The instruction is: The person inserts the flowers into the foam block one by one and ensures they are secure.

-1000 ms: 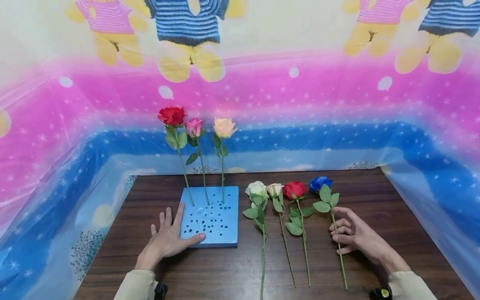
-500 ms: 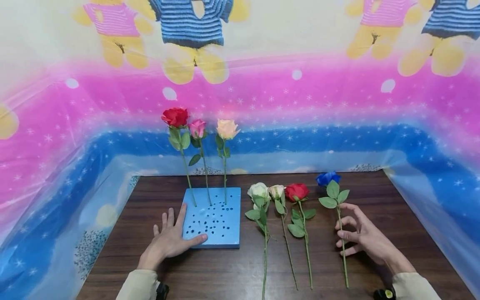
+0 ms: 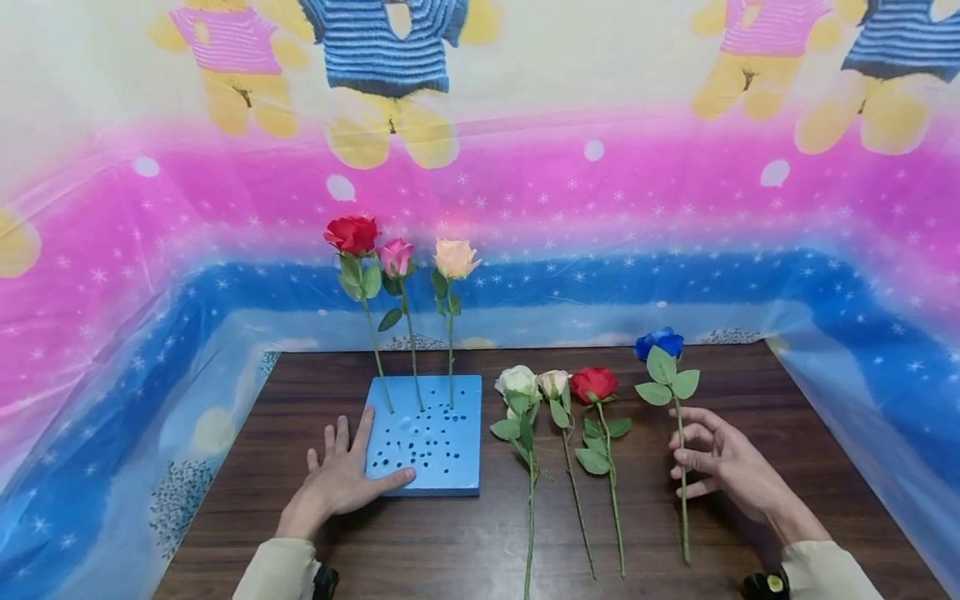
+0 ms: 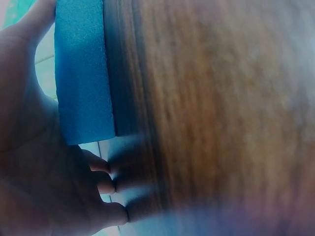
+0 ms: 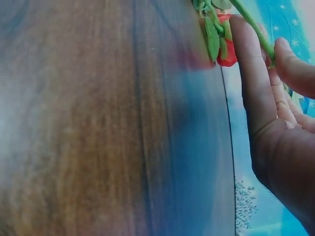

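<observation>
The right wrist view's top edge cuts off the blue rose's stem (image 5: pixel 254 23).

Blue block (image 3: pixel 467 437), three roses (image 3: pixel 553 383) on table (image 3: pixel 390 550)

The right hand (image 3: pixel 729 468) holds a blue rose (image 3: pixel 662 365) by its stem (image 3: pixel 685 525).

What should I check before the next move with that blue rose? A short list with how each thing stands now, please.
1. Blue rose held in the right grip: ok.
2. Left grip on the blue block: ok, thumb on top.
3. Free holes in the block: ok, many.
4. Pink rose and peach rose standing in the block: ok.
5. Blue rose above the block: not ok, it is off to the block's right.
6. Stem end clear of the table: cannot tell.
</observation>
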Demonstrator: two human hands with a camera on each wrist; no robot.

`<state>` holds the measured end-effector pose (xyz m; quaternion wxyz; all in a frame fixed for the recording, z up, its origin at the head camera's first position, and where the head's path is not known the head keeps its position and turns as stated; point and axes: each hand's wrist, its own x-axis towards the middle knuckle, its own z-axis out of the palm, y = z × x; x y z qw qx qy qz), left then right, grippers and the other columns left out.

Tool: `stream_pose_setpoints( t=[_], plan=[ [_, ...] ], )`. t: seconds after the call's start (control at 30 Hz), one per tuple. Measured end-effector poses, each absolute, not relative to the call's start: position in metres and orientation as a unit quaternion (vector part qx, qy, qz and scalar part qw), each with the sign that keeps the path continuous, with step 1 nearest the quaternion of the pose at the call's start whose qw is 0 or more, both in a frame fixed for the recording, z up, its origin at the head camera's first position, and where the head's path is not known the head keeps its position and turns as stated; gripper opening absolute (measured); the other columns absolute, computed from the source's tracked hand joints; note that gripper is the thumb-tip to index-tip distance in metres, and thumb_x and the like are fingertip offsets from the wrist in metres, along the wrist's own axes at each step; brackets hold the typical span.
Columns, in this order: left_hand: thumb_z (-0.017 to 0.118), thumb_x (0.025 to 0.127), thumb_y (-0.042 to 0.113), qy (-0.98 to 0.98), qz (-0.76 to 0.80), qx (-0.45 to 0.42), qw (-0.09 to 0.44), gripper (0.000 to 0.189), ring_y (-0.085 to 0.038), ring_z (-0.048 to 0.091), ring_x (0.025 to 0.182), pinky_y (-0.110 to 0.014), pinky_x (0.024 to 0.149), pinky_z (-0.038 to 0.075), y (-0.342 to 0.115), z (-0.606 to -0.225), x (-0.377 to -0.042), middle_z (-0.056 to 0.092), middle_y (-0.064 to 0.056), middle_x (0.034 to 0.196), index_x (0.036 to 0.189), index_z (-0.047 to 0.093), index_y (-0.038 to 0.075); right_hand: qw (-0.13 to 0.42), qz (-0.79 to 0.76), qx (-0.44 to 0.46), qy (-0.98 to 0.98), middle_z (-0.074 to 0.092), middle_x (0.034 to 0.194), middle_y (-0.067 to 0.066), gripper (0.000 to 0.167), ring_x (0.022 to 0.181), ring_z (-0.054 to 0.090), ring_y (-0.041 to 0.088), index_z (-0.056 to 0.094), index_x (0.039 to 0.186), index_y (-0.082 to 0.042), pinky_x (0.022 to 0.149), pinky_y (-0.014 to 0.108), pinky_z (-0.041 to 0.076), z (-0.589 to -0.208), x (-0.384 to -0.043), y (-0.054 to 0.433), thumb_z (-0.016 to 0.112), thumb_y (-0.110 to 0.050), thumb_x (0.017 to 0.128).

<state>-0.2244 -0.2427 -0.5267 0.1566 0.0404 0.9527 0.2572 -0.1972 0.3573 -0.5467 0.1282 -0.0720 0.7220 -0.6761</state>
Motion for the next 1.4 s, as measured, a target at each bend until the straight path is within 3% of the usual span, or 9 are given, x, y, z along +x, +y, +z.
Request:
stream_pose_setpoints(
  t=[0.23, 0.33, 0.5, 0.8, 1.03, 1.27, 1.4],
  plan=[
    [0.071, 0.092, 0.083, 0.952, 0.258, 0.042, 0.157, 0.136, -0.062, -0.018, 0.164, -0.087, 0.122, -0.010, -0.243, -0.526, -0.224, -0.017, -0.038, 0.178, 0.180, -0.011, 0.017, 0.128, -0.677, -0.089, 0.720, 0.059, 0.119, 0.030, 0.064, 0.099, 0.078, 0.046, 0.030, 0.168, -0.024, 0.077, 0.074, 0.063, -0.540, -0.198, 0.358, 0.063, -0.009, 0.115],
    [0.071, 0.092, 0.083, 0.952, 0.258, 0.042, 0.158, 0.137, -0.062, -0.018, 0.164, -0.087, 0.122, -0.010, -0.243, -0.527, -0.224, -0.018, -0.039, 0.178, 0.180, -0.011, 0.017, 0.128, -0.675, -0.098, 0.720, 0.059, 0.119, 0.032, 0.065, 0.101, 0.078, 0.050, 0.027, 0.168, -0.027, 0.076, 0.074, 0.063, -0.536, -0.198, 0.357, 0.061, -0.010, 0.116],
    [0.071, 0.092, 0.083, 0.952, 0.258, 0.041, 0.159, 0.137, -0.061, -0.019, 0.163, -0.087, 0.121, -0.011, -0.243, -0.527, -0.225, -0.018, -0.038, 0.178, 0.179, -0.012, 0.018, 0.121, -0.676, -0.128, 0.715, 0.060, 0.116, 0.030, 0.067, 0.101, 0.078, 0.053, 0.022, 0.170, -0.025, 0.074, 0.073, 0.063, -0.528, -0.203, 0.357, 0.058, -0.006, 0.116],
    [0.070, 0.092, 0.083, 0.952, 0.259, 0.040, 0.158, 0.137, -0.062, -0.019, 0.163, -0.088, 0.121, -0.011, -0.243, -0.527, -0.225, -0.018, -0.039, 0.178, 0.179, -0.012, 0.017, 0.106, -0.676, -0.174, 0.709, 0.063, 0.117, 0.014, 0.073, 0.104, 0.078, 0.050, 0.020, 0.169, -0.022, 0.076, 0.074, 0.063, -0.514, -0.214, 0.354, 0.058, 0.006, 0.113],
    [0.071, 0.092, 0.083, 0.952, 0.259, 0.040, 0.158, 0.137, -0.062, -0.019, 0.163, -0.088, 0.121, -0.011, -0.243, -0.527, -0.224, -0.018, -0.039, 0.178, 0.180, -0.011, 0.017, 0.081, -0.671, -0.206, 0.708, 0.063, 0.116, 0.012, 0.072, 0.103, 0.080, 0.031, 0.021, 0.168, -0.021, 0.077, 0.072, 0.064, -0.498, -0.223, 0.346, 0.055, 0.010, 0.112],
    [0.071, 0.092, 0.083, 0.952, 0.260, 0.038, 0.157, 0.137, -0.062, -0.020, 0.163, -0.088, 0.121, -0.011, -0.243, -0.527, -0.225, -0.018, -0.039, 0.178, 0.180, -0.011, 0.017, 0.028, -0.659, -0.229, 0.716, 0.063, 0.115, 0.014, 0.074, 0.102, 0.080, 0.029, 0.018, 0.168, -0.018, 0.078, 0.070, 0.064, -0.479, -0.236, 0.338, 0.054, 0.013, 0.111],
    [0.071, 0.092, 0.083, 0.952, 0.259, 0.039, 0.156, 0.137, -0.062, -0.019, 0.163, -0.088, 0.121, -0.010, -0.243, -0.527, -0.225, -0.018, -0.039, 0.178, 0.180, -0.011, 0.017, -0.004, -0.643, -0.232, 0.729, 0.060, 0.114, 0.023, 0.080, 0.101, 0.081, 0.028, 0.015, 0.171, -0.017, 0.076, 0.066, 0.065, -0.469, -0.242, 0.332, 0.056, 0.013, 0.110]
  ],
)
